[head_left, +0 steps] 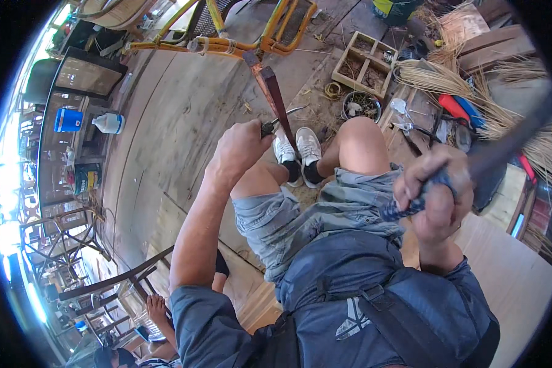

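My left hand (239, 147) is closed round the dark handle of a small hand tool with a thin, curved metal end (295, 110). Just beyond that fist, a dark brown square-edged bar (276, 98) slants down to between my white shoes (308, 145). My right hand (438, 184), smeared by motion, grips a tool by its dark blue wrapped handle (402, 208). A long, dark, blurred shaft (515, 132) runs from this fist toward the upper right; its far end is out of sight. The two hands are well apart, either side of my bare knees.
Ahead stands a yellow-framed chair (227, 46). A divided wooden tray (367, 64) and a round bucket (360, 105) lie beyond my right knee. Bundled cane strips (435, 76) and red-and-blue tools (454, 105) are at right. Another person's hand (156, 308) shows lower left.
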